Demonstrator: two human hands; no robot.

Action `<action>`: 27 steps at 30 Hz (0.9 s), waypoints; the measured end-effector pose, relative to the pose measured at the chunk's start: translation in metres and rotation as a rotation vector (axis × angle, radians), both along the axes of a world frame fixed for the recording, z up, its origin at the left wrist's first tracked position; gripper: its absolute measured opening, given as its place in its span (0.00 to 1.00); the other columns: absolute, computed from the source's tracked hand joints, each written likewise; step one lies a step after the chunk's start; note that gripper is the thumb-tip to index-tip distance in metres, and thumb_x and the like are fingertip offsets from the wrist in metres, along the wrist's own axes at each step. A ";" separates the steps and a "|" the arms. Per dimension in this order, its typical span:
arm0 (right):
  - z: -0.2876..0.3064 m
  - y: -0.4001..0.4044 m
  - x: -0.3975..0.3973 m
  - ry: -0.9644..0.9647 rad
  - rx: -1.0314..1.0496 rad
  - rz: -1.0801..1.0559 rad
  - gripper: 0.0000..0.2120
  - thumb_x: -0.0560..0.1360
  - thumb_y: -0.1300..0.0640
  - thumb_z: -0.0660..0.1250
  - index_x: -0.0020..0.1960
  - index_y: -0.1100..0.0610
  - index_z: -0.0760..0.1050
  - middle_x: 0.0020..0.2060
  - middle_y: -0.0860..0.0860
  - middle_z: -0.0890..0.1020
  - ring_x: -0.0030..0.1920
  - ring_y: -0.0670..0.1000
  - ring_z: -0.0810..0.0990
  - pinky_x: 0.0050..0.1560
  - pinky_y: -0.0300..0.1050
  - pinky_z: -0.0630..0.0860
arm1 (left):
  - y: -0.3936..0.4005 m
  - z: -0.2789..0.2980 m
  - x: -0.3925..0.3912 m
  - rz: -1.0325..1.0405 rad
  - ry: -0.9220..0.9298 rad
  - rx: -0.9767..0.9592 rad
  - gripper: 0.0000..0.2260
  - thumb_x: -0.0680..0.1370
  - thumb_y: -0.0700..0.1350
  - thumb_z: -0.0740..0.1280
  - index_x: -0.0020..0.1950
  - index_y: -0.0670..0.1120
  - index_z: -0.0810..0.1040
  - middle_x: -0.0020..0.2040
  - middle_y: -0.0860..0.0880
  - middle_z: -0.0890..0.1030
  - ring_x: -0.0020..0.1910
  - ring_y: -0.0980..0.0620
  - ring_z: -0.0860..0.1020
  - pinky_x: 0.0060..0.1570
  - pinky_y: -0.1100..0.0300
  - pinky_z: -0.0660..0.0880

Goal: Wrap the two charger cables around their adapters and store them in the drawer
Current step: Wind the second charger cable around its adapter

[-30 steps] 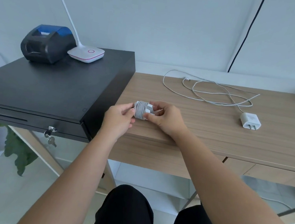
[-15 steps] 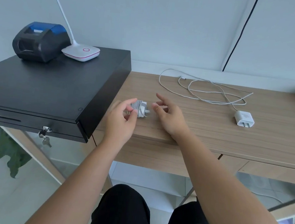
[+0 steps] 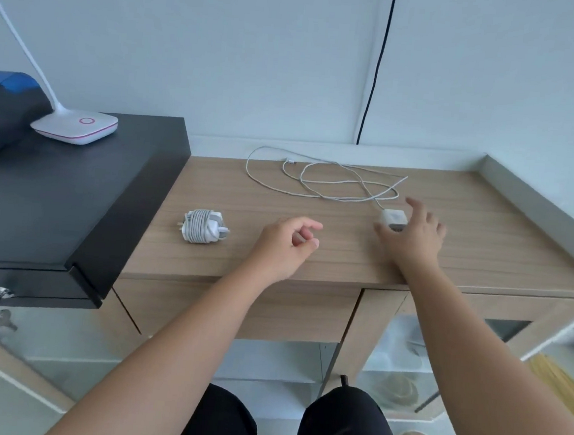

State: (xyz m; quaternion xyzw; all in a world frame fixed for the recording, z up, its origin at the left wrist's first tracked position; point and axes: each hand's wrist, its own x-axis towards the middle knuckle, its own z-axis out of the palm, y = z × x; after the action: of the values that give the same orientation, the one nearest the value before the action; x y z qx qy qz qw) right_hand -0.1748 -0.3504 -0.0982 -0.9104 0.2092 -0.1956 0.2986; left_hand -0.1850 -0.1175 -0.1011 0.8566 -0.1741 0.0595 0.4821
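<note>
a wooden desk [image 3: 464, 258] is set against a pale wall, with a black cash drawer [image 3: 56, 206] at 9 o'clock carrying a white lamp base [image 3: 76, 127] and a printer [image 3: 2, 109] cut off by the frame edge. the wrapped charger [image 3: 203, 226] is laid on the desk, untouched, while the loose cable [image 3: 319, 182] is spread at 12 o'clock. the second adapter [image 3: 394, 219] is touched by the spread fingers of the right hand [image 3: 411, 237] (whether it is gripped cannot be told), and the left hand [image 3: 285, 248] is held loosely curled, holding nothing.

You find no readable text, brand or number here; only a pink ring mark sits on the white lamp base [image 3: 74, 127].
</note>
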 end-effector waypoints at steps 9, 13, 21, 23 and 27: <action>-0.003 -0.005 0.003 0.003 0.042 0.050 0.27 0.74 0.53 0.63 0.71 0.53 0.61 0.62 0.57 0.76 0.64 0.61 0.67 0.62 0.53 0.64 | -0.030 0.011 0.027 0.052 0.310 -0.313 0.07 0.77 0.38 0.67 0.51 0.48 0.81 0.39 0.50 0.78 0.37 0.52 0.75 0.45 0.55 0.76; -0.001 -0.001 -0.017 -0.230 0.290 0.168 0.30 0.70 0.58 0.69 0.69 0.47 0.64 0.49 0.47 0.76 0.58 0.57 0.72 0.60 0.52 0.72 | -0.044 0.012 0.026 -0.009 0.413 -0.264 0.08 0.79 0.41 0.66 0.57 0.43 0.80 0.48 0.45 0.82 0.42 0.51 0.79 0.48 0.59 0.78; -0.016 0.049 -0.065 -0.503 0.110 0.389 0.35 0.66 0.56 0.78 0.69 0.53 0.66 0.56 0.43 0.72 0.51 0.43 0.69 0.56 0.49 0.72 | -0.072 0.043 0.026 -0.032 0.644 -0.572 0.11 0.82 0.50 0.62 0.49 0.46 0.81 0.38 0.52 0.82 0.36 0.54 0.78 0.37 0.61 0.73; -0.016 0.047 -0.069 -0.476 0.101 0.508 0.38 0.64 0.54 0.79 0.69 0.50 0.64 0.56 0.43 0.74 0.48 0.43 0.70 0.55 0.39 0.70 | -0.069 0.052 0.027 0.008 0.540 -0.548 0.12 0.83 0.46 0.60 0.47 0.46 0.82 0.31 0.53 0.77 0.32 0.54 0.75 0.34 0.62 0.69; 0.009 0.037 -0.066 -0.552 0.246 0.540 0.16 0.76 0.58 0.68 0.62 0.50 0.71 0.52 0.44 0.79 0.47 0.43 0.76 0.51 0.38 0.72 | -0.051 0.079 0.027 0.051 0.371 -0.273 0.13 0.81 0.48 0.62 0.40 0.49 0.82 0.27 0.52 0.71 0.30 0.51 0.72 0.38 0.59 0.69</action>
State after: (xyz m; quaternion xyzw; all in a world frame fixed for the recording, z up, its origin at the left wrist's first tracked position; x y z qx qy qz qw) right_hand -0.2408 -0.3135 -0.0892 -0.8033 -0.1038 -0.3208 0.4910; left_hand -0.1584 -0.1688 -0.0217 0.7838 -0.0512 -0.0638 0.6156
